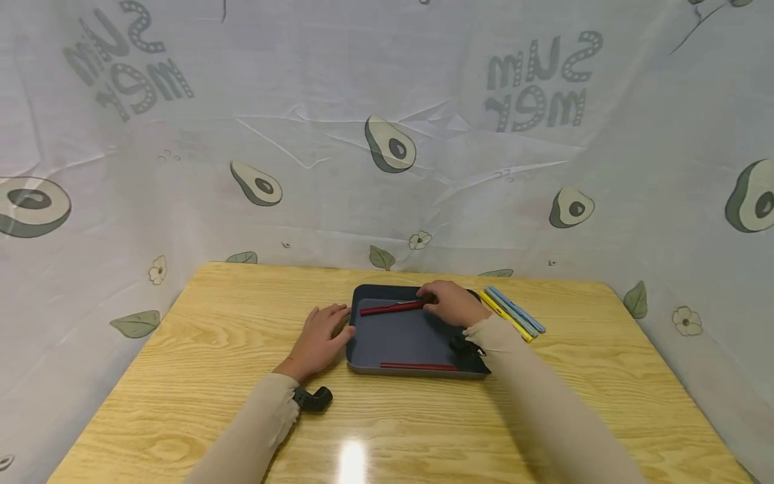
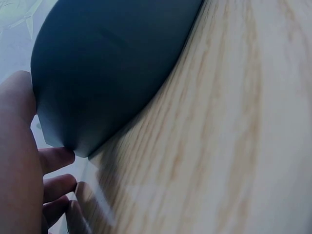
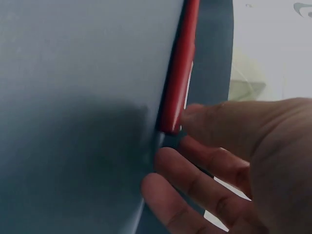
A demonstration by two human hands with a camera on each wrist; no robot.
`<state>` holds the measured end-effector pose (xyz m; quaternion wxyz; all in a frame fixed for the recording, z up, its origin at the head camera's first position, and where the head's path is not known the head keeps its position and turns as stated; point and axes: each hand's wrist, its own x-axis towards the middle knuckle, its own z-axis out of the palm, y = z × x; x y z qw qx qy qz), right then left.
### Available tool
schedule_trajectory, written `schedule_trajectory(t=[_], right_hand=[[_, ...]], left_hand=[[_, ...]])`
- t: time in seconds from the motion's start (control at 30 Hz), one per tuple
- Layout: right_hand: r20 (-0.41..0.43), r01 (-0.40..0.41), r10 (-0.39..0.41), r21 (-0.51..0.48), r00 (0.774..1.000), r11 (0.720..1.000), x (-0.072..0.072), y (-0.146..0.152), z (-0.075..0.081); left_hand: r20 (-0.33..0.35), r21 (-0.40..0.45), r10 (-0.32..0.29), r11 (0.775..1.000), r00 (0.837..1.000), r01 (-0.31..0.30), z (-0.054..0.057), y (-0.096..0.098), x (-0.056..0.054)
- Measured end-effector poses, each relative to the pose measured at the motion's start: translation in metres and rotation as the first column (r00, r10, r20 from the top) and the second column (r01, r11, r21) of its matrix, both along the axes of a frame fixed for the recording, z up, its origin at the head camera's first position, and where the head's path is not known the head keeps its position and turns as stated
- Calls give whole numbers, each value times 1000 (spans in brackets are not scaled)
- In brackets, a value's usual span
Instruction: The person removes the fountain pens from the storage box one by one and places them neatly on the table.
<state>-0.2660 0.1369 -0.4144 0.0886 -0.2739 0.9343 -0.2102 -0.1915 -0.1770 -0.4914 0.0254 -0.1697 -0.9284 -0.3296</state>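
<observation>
A dark grey tray (image 1: 393, 343) lies on the table with a red pen (image 1: 387, 309) along its far side and another thin red pen (image 1: 417, 366) along its near side. My right hand (image 1: 453, 302) reaches over the far right of the tray. In the right wrist view, its thumb and curled fingers (image 3: 168, 161) are at the clip end of the far red pen (image 3: 180, 87), pinching it there. My left hand (image 1: 319, 339) rests at the tray's left side, its fingers loosely extended; in the left wrist view its fingertips touch the tray wall (image 2: 107, 73).
Just right of the tray lie a yellow pen (image 1: 504, 314) and blue pens (image 1: 517, 310), side by side at a slant. The wooden table (image 1: 242, 323) runs back to a white printed curtain (image 1: 326, 188). Dark wrist cameras sit on both sleeves.
</observation>
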Motion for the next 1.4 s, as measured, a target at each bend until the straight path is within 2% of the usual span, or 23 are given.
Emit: schedule_trajectory(t=[0.23,0.47,0.63,0.87,1.03,1.23,1.4], right_hand=[[-98,-5,18,130,995,991,2,-7,-1],[-100,-26,40,143,994,989,4,-11,2],[-70,-23,32,121,997,992,3,-12,1],[19,28,-30,101,999,994,1,-10,-5],[32,50,-52,52,998,997,-2,-3,-9],[109,88,-84,-24,990,996,-4,5,-8],[156,113,-106,-37,982,993,-3,8,-4]], left_hand=[[4,9,-1,1000,1000,1,1,3,1],[-6,4,3,1000,1000,-3,0,2,2],[-38,12,10,1000,999,-10,-1,1,2],[-73,25,3,1000,997,-1,-3,1,2],[-43,19,1,1000,999,0,-2,1,1],[-3,0,-5,1000,1000,5,1,1,1],[-2,1,-5,1000,1000,5,2,1,2]])
